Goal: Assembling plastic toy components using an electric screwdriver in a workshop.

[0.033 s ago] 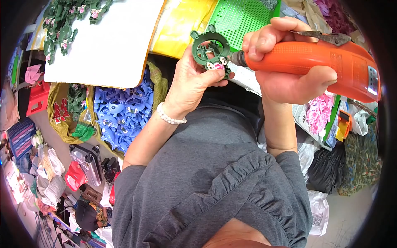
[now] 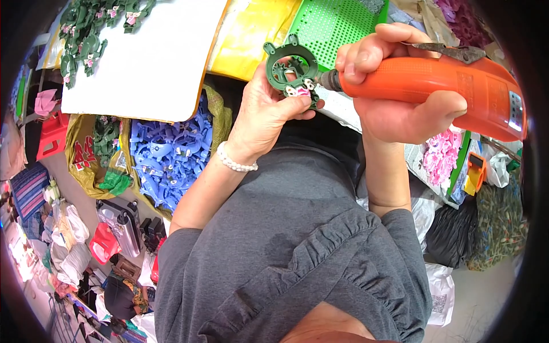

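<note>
My left hand is closed on a dark green plastic ring-shaped part with small ear-like lugs, toothed pieces inside and a pink-and-white figure at its lower edge. The thumb presses beside that figure. My right hand is wrapped round an orange electric screwdriver, which lies nearly level. Its dark chuck points left at the right side of the green part; whether the tip touches is too small to tell. Across the top of the screwdriver sits a worn metal clip or lever.
A white board at the upper left bears several green parts. Below it are a heap of blue plastic parts and a yellow sack. Ahead stands a green perforated basket. Pink parts lie at the right.
</note>
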### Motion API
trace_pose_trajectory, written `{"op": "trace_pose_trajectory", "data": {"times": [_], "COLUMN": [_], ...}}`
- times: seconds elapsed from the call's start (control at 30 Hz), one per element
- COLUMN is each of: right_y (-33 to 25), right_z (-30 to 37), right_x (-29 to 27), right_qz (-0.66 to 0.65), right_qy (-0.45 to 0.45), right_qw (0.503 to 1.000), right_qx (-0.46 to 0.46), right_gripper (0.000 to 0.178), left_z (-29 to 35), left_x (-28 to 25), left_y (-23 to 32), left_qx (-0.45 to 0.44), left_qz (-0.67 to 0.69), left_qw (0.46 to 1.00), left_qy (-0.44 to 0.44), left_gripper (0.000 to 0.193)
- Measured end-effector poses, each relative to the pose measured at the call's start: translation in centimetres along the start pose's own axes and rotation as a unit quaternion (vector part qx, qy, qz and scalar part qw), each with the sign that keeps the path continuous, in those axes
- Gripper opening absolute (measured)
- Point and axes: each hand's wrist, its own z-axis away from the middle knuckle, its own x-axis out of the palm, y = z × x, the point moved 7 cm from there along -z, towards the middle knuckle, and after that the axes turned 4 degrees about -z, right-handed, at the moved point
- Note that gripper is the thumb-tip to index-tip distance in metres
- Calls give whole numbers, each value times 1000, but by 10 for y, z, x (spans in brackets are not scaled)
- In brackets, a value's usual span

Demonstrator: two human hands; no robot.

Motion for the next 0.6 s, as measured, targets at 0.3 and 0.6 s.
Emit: {"op": "trace_pose_trajectory", "data": {"times": [0.3,0.6], "right_y": [-2,-2], "right_z": [0,1], "right_x": [4,4], "right_qz": [25,30], "right_qy": [6,-12], "right_qw": [1000,999], "right_qx": [-15,-12], "right_gripper": [95,98], "left_z": [-1,-1], "left_x": [-3,-4], "left_y": [-3,-6], "left_qx": [-2,-9], "left_qz": [-4,-3], "left_qw": [1000,1000], "left_qy": [-7,-12], "left_gripper": [53,52]}}
